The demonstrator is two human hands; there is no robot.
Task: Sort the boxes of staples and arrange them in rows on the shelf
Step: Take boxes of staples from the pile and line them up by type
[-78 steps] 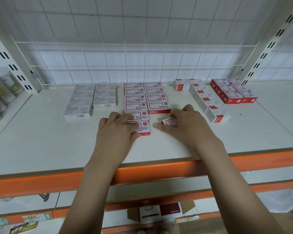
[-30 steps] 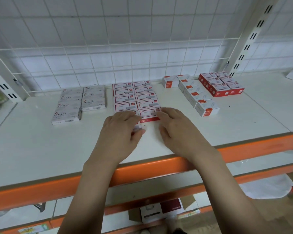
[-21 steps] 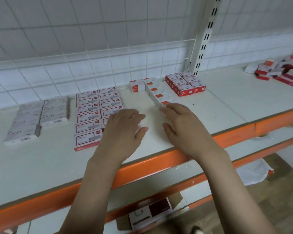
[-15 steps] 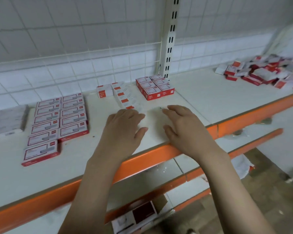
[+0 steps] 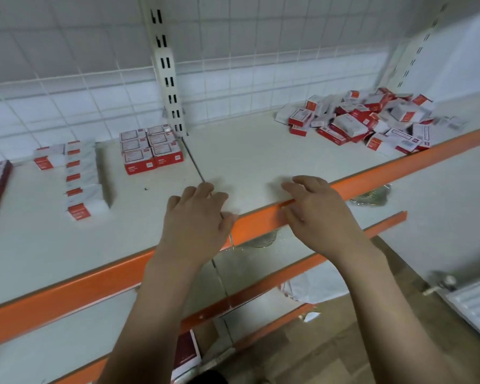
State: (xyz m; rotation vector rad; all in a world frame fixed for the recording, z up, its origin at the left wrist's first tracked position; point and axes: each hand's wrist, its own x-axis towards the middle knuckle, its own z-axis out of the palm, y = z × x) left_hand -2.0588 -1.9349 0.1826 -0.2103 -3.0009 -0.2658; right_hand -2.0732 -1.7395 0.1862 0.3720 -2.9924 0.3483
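Now both of your hands are empty. Left hand (image 5: 197, 220) lies over the front edge of the shelf (image 5: 261, 151), fingers loosely spread, holding nothing. Right hand (image 5: 313, 214) hovers just beside it over the orange front rail (image 5: 372, 178), fingers apart and slightly bent, also holding nothing.

Sorted stock sits toward the left end of the shelf: a block of red boxes (image 5: 150, 151) against the back edge beside the slotted upright (image 5: 165, 65), and a row of white boxes (image 5: 81, 181) running from back to front further left. More red-edged boxes show at the far left edge, cut off by the frame.

Unsorted pile of staple boxes (image 5: 372, 123) lies at the right end of the shelf, from the back edge to the front rail, well apart from both hands. Boxes there are jumbled, some tilted on others; print too small to read.

Step in hand, as judged: reach to the pile for the next boxes

- Take from the top and near side of the pile first; boxes at the front rail look likely to slide off if nudged
- Pick one kind at a time, matching colour to an existing row
- Grip each box across its short sides, flat, so it sets down square against its neighbour
- Keep the bare middle stretch of the shelf for new rows
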